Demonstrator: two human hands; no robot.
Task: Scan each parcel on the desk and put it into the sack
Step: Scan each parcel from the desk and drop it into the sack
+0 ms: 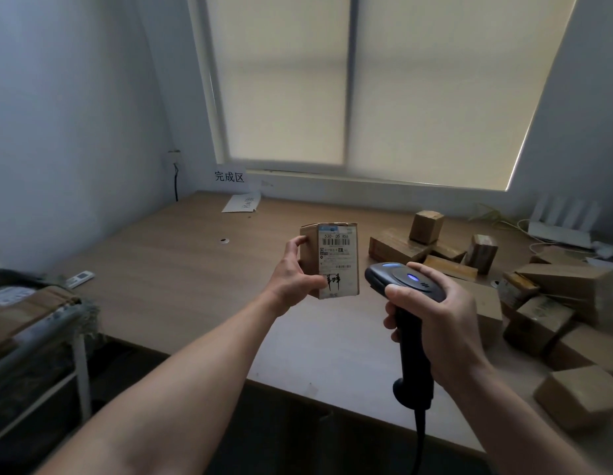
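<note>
The small parcel (335, 260) is held upright above the worktop (181, 269) by the left hand (294, 279), which grips its left side with the thumb on the lower label. The scanner (406, 279) is just beside the parcel on the right, with the right hand (435, 317) curled tight round its handle. The small print on the label cannot be read, the sack (41, 303) is cut off at the left edge, and both forearms reach forward over the near worktop edge.

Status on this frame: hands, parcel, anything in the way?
Left hand grips parcel, label toward camera. Right hand grips scanner, just right of parcel, not touching. Nothing between them; more parcels piled on desk.
</note>
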